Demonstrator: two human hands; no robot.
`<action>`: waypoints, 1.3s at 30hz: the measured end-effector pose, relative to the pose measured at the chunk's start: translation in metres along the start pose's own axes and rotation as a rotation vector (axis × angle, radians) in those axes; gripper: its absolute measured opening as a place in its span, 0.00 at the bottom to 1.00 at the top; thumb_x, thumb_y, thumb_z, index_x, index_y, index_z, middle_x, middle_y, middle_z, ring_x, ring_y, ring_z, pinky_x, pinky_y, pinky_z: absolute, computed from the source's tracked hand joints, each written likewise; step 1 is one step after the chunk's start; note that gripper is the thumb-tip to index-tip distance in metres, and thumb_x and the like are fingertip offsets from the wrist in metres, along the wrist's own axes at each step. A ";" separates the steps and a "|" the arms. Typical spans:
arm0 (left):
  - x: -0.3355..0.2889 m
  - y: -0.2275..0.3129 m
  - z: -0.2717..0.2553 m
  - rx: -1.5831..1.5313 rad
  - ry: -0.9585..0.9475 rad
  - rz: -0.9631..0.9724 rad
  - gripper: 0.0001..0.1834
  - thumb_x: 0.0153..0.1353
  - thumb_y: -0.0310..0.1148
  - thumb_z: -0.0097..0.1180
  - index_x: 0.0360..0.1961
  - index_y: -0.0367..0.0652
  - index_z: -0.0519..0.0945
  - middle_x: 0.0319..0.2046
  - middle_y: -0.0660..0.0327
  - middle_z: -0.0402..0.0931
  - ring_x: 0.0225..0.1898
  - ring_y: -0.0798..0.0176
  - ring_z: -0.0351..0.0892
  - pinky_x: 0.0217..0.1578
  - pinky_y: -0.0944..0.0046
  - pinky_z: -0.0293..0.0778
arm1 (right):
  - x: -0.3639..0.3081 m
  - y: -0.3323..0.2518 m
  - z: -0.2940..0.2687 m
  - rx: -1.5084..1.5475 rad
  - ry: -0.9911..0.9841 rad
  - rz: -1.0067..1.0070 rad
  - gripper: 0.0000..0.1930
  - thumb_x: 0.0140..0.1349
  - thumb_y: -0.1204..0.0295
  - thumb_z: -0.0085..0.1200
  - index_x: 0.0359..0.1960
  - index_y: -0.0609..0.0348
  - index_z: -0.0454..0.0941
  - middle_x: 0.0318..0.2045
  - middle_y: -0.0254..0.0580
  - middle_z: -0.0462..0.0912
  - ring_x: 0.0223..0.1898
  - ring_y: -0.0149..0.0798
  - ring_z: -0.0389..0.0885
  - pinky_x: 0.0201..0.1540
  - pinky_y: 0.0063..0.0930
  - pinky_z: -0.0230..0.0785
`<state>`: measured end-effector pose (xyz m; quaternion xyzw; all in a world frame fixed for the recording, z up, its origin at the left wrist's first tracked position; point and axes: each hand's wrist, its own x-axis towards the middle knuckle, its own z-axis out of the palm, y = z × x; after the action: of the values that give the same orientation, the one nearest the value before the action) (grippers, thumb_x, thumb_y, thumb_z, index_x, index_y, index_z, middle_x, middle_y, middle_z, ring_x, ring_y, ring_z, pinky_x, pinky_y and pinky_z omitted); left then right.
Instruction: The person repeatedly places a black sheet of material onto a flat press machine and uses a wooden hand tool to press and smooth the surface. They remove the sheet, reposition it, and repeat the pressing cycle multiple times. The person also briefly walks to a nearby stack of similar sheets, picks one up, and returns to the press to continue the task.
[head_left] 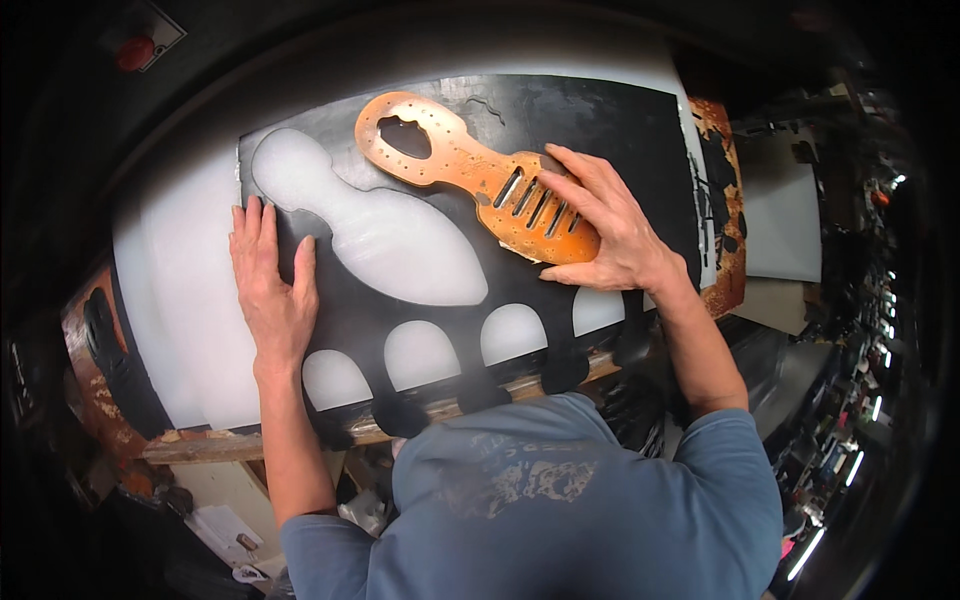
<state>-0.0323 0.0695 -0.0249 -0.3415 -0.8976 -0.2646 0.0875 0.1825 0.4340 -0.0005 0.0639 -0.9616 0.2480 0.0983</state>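
A black sheet (380, 225) lies on a white cutting board (160, 280), which shows through a long sole-shaped hole in the sheet. An orange cutting die (445, 150), rounded at both ends with one large opening and several slots, rests on the sheet right of that hole. My right hand (610, 220) grips the die's near right end, thumb on the near edge and fingers over the far side. Flat on the sheet's left edge lies my left hand (270, 275), fingers stretched out and thumb apart, holding nothing.
Rounded notches (420, 355) run along the sheet's near edge, above a wooden table edge (520, 390). A red button (134, 53) sits on the dark machine part at the far left. Pale sheets (780, 220) lie beyond the board on the right.
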 end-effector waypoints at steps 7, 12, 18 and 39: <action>-0.005 0.011 -0.007 -0.162 0.113 0.089 0.24 0.70 0.23 0.62 0.66 0.35 0.79 0.68 0.45 0.77 0.73 0.40 0.71 0.73 0.46 0.66 | -0.046 -0.016 0.017 0.051 0.265 0.247 0.54 0.45 0.60 0.84 0.74 0.64 0.69 0.68 0.55 0.77 0.69 0.57 0.75 0.72 0.48 0.70; -0.062 0.065 -0.026 -0.538 -0.054 0.056 0.08 0.74 0.22 0.56 0.42 0.33 0.86 0.35 0.53 0.87 0.25 0.67 0.82 0.28 0.65 0.76 | -0.051 -0.014 0.021 0.023 0.329 0.183 0.53 0.44 0.61 0.84 0.72 0.67 0.70 0.65 0.58 0.78 0.66 0.58 0.76 0.71 0.48 0.70; -0.159 0.145 0.006 -0.687 -0.132 0.168 0.08 0.56 0.16 0.68 0.30 0.40 0.81 0.30 0.56 0.85 0.29 0.53 0.84 0.30 0.58 0.78 | -0.055 -0.021 0.029 -0.034 0.412 0.246 0.52 0.44 0.61 0.83 0.73 0.66 0.71 0.64 0.56 0.78 0.67 0.57 0.75 0.71 0.47 0.70; -0.174 0.160 0.036 -0.177 0.302 0.204 0.12 0.65 0.24 0.68 0.29 0.41 0.75 0.25 0.55 0.78 0.27 0.49 0.80 0.28 0.53 0.76 | -0.129 -0.072 -0.017 0.111 0.820 0.105 0.03 0.67 0.78 0.64 0.36 0.65 0.85 0.27 0.40 0.85 0.29 0.29 0.82 0.34 0.26 0.75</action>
<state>0.2052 0.0906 -0.0479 -0.3934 -0.8084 -0.3803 0.2172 0.3231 0.3894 0.0185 -0.0843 -0.8300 0.3092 0.4565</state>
